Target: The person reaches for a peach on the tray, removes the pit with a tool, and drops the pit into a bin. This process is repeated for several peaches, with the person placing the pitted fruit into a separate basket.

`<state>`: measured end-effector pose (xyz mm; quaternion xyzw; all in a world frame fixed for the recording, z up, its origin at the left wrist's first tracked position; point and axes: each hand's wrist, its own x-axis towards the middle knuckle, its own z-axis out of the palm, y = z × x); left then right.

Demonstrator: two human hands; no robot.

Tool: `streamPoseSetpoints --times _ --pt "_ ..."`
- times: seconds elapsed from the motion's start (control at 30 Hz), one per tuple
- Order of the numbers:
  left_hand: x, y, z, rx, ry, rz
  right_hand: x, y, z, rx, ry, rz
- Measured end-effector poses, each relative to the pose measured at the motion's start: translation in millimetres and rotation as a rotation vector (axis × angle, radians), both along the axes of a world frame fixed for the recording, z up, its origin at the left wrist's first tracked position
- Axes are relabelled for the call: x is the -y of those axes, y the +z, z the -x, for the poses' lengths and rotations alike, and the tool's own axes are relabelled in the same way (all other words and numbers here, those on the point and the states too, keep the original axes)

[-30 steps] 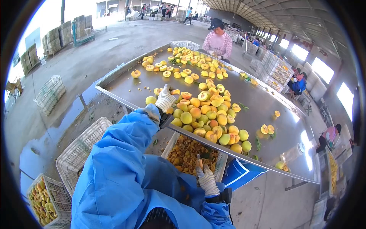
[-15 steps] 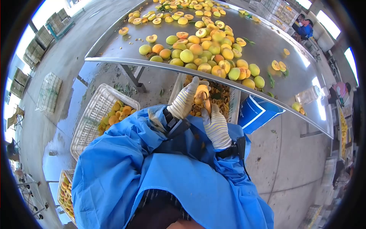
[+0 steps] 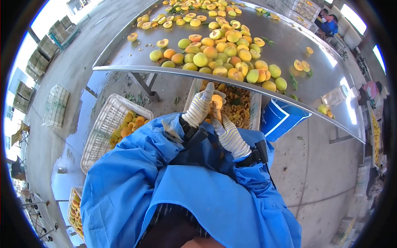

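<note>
My left hand (image 3: pixel 200 106), in a striped knit glove, is closed around a yellow peach half (image 3: pixel 216 100) with its thumb pointing up. My right hand (image 3: pixel 230 136), gloved alike, is closed on a small pitting tool (image 3: pixel 217 115) with a brownish handle. The tool's tip is against the lower part of the peach half; its exact shape there is hidden. Both hands are in front of the table edge, above a crate (image 3: pixel 257 111) of brown and orange scraps. Beyond the edge, whole and halved peaches (image 3: pixel 223 51) are heaped on the steel table (image 3: pixel 140 51).
On the left stands a white crate (image 3: pixel 97 136) part-filled with peach pieces, with another crate (image 3: pixel 75 215) below it. A blue bin (image 3: pixel 283 120) is under the table's right side. A clear container (image 3: pixel 334 97) lies on the table. Other people (image 3: pixel 328 25) sit far right.
My right hand has moved left and up, bringing the tool against the peach half; its curved loop showed beside the fruit before. My left hand still holds the fruit. The view has shifted slightly.
</note>
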<state>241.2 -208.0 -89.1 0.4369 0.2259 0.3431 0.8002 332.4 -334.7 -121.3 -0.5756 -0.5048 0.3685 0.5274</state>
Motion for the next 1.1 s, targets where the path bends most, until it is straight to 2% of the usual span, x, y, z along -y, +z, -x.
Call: streamPoseSetpoints --times 0.03,0.1,0.2,0.33,0.43,0.5,0.6,0.63,0.7,0.8,0.83,0.9,0.93,0.97,1.03,1.1 --pt "0 -1 0 -0.008 0.003 -0.001 1 12 2 -0.155 0.042 0.074" --pt "-2 -3 0 -0.032 -0.030 -0.008 13 42 -2 -0.598 0.178 0.433" --pt "-7 2 1 -0.102 -0.113 -0.019 12 34 4 -0.602 0.160 0.330" --pt "-9 7 0 -0.134 -0.190 0.028 13 39 -2 -0.999 0.253 0.398" --pt "1 6 -7 -0.064 -0.013 0.072 7 28 -3 -1.280 0.363 0.347" --pt "1 9 -7 -0.087 -0.036 0.112 6 26 -4 -1.416 0.431 0.332" --pt "-15 -1 -5 -0.139 -0.188 0.194 15 41 2 -0.851 0.146 0.410" --pt "-19 -6 -4 -0.157 -0.258 0.221 15 37 2 -0.815 0.150 0.406" --pt "-18 -5 -4 -0.180 -0.226 0.249 14 29 2 -0.747 0.158 0.393" --pt "-18 -9 -6 -0.209 -0.180 0.275 14 34 -1 -0.976 0.227 0.499" --pt "-20 -15 -6 -0.215 -0.162 0.285 13 26 3 -0.739 0.144 0.449" --pt "-30 -33 -8 -0.357 -0.159 0.143 9 11 14 -0.262 -0.012 0.336" --pt "-33 -38 -8 -0.429 -0.158 0.071 12 12 14 -0.409 0.041 0.371" --pt "-35 -44 -7 -0.376 -0.213 0.181 14 15 13 -0.556 0.091 0.400" --pt "-23 -18 1 -0.265 -0.321 0.403 15 23 8 -0.852 0.181 0.443" --pt "-23 -10 5 -0.227 -0.388 0.380 12 28 -1 -1.143 0.267 0.481"
